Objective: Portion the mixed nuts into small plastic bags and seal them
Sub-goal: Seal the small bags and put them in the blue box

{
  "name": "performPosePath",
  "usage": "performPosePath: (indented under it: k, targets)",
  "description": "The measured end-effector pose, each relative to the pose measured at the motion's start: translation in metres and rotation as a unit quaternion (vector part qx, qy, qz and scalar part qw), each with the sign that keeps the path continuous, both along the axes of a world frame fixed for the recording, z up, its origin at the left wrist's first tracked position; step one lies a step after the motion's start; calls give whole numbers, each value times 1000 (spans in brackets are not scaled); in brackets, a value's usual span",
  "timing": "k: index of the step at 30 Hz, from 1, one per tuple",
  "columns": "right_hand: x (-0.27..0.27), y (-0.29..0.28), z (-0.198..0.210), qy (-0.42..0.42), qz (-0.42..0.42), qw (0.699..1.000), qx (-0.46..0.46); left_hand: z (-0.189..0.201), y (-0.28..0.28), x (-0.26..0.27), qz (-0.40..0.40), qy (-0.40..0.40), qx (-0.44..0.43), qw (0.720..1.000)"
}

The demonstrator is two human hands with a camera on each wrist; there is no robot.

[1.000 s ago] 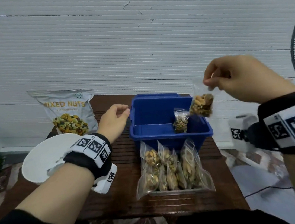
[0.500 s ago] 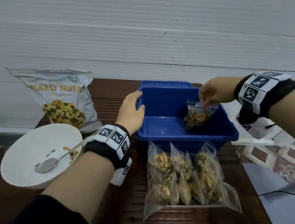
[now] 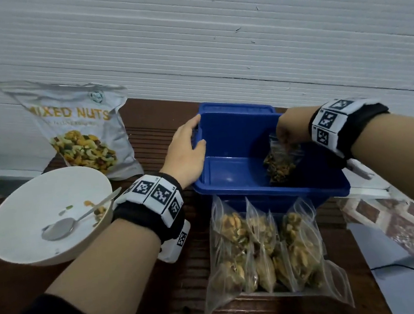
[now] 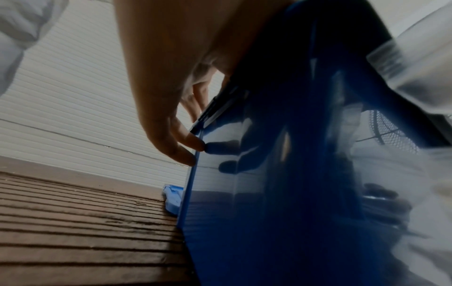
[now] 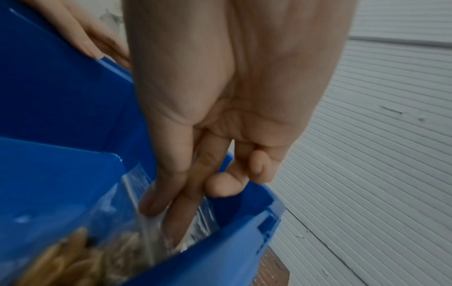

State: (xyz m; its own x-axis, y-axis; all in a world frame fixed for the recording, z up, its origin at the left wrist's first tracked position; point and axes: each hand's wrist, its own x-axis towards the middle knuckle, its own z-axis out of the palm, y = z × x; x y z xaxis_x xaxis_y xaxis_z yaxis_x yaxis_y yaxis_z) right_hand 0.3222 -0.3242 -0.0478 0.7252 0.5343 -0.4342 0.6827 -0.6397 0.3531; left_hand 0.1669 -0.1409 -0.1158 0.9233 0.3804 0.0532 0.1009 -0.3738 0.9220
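A blue plastic bin [image 3: 269, 192] stands on the brown slatted table. My left hand [image 3: 187, 148] grips its left rim, thumb inside and fingers on the outer wall [image 4: 269, 212], as the left wrist view shows. My right hand [image 3: 290, 129] reaches into the bin's right side and pinches the top of a small clear bag of mixed nuts [image 3: 280, 166]. In the right wrist view the thumb and forefinger [image 5: 166, 216] hold the bag's strip [image 5: 110, 241] against the bin's wall [image 5: 61, 174]. Several filled small bags [image 3: 268, 248] lie in front of the bin.
A "Mixed Nuts" pouch [image 3: 82, 135] leans on the white wall at back left. A white bowl [image 3: 25, 203] with a metal spoon [image 3: 61, 227] and a few nuts sits at left. The table ends at right above tiled floor. A fan [image 4: 391, 131] stands beyond.
My right hand has lowered the small bag of nuts from above the bin down into it. My left hand has moved onto the bin's left rim and taken hold.
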Motion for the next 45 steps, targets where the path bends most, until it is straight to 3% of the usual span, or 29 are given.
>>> performPosePath:
  k: [3, 12, 23, 28, 36, 45]
  targets:
    - [5, 0, -9, -23, 31, 999, -13, -3, 2, 1, -3, -5, -8, 1000]
    - [-1, 2, -5, -6, 19, 999, -42, -11, 5, 3, -10, -10, -11, 1000]
    - [-60, -15, 47, 89, -13, 976, 196, 15, -9, -14, 62, -15, 140, 988]
    - [-114, -43, 58, 121, -55, 969, 209, 28, -17, -33, 66, -18, 173, 983]
    - [-202, -76, 47, 65, -138, 967, 206, 48, -43, -71, 17, -53, 204, 977]
    - [-228, -83, 19, 52, -140, 942, 301, 53, -84, -99, -61, -57, 181, 980]
